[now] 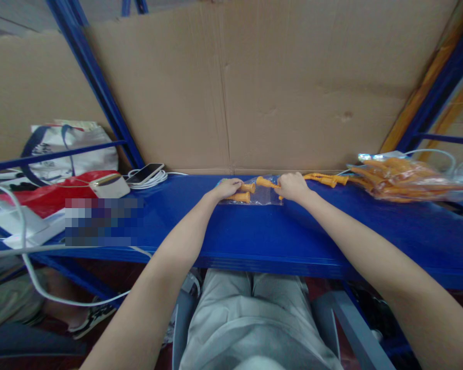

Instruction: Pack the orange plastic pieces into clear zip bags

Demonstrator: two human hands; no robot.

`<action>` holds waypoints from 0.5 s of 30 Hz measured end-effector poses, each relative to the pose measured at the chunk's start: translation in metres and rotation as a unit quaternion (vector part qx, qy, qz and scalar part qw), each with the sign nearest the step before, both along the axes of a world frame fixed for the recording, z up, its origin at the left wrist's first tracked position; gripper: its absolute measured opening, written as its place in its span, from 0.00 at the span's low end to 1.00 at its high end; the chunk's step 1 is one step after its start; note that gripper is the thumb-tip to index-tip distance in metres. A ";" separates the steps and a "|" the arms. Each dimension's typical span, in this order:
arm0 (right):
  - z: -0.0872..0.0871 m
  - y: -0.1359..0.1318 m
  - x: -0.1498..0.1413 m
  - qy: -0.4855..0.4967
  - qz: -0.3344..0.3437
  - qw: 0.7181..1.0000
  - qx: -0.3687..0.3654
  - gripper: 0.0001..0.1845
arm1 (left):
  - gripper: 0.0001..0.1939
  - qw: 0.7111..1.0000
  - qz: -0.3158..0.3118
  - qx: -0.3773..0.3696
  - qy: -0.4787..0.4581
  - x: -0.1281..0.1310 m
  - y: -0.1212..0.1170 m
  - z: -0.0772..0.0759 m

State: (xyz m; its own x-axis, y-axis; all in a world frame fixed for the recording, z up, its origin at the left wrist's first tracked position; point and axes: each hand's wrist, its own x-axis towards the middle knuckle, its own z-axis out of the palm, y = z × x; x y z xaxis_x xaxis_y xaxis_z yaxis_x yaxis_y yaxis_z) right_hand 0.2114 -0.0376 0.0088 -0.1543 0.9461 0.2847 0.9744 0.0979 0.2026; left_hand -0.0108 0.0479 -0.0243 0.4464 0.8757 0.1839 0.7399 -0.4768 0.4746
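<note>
A clear plastic bag (269, 198) lies on the blue table, with orange plastic pieces (241, 197) with flared ends inside its left part. Closed over the bag's left end is my left hand (227, 189); the fingertips are partly hidden. My right hand (293, 187) grips an orange piece (267, 182), whose flared end points left over the bag. Just right of that hand, a few more loose orange pieces (326, 178) rest near the cardboard.
Filled bags of orange pieces (397, 177) are piled at the right. A phone (147, 173) sits on a coiled white cable (148, 182) at the left, near a red bag (57, 192) and a white tote (77, 149). Cardboard (254, 92) stands behind the blue table (254, 231).
</note>
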 end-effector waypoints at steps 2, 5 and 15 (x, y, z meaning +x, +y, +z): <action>0.001 -0.003 -0.004 -0.012 -0.004 1.000 -0.009 0.16 | 0.17 1.000 -0.011 -0.003 -0.021 -0.001 0.001 -0.001; 0.000 -0.006 -0.010 -0.022 0.008 1.000 -0.012 0.15 | 0.16 1.000 -0.016 0.004 -0.022 0.000 0.004 -0.003; -0.011 0.000 -0.012 0.036 0.026 0.999 0.012 0.15 | 0.22 0.987 0.073 -0.014 -0.143 0.003 0.021 -0.021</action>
State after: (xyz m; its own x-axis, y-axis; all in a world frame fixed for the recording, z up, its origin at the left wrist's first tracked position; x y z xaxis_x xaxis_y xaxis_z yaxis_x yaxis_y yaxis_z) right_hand 0.1993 -0.0380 -0.0020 -0.1820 0.9299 0.3197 0.9801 0.1456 0.1346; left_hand -0.0074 0.0691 -0.0451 0.2480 0.9338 0.2577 0.6344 -0.3576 0.6853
